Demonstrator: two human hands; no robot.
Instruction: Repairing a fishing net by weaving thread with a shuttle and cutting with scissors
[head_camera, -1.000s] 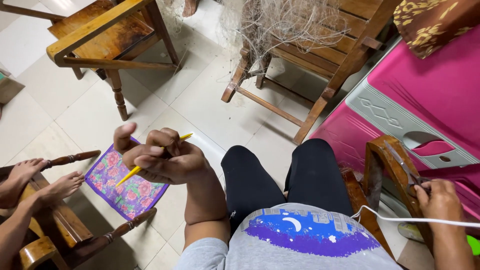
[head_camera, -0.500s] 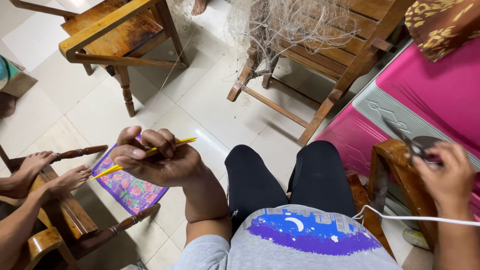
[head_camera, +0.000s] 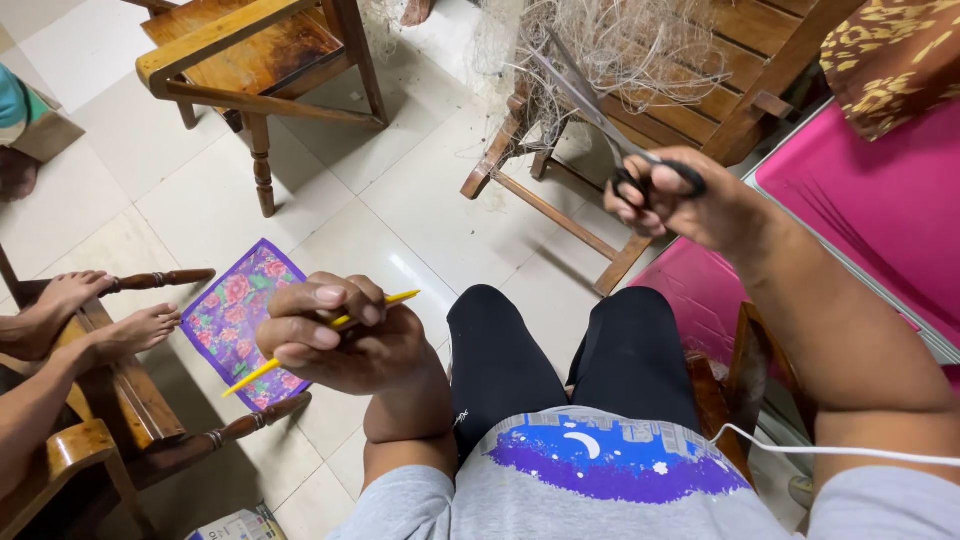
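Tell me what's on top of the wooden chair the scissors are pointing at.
A tangled pale fishing net is heaped on the wooden chair, spilling over its front edge. The right hand holds scissors toward it. Whatever lies beneath the net is covered.

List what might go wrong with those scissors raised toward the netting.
1. The scissors in the right hand point into the tangled net; they may snag or cut the wrong strands.
2. The yellow needle in the left hand angles toward another person's bare feet, so a slip might poke them.
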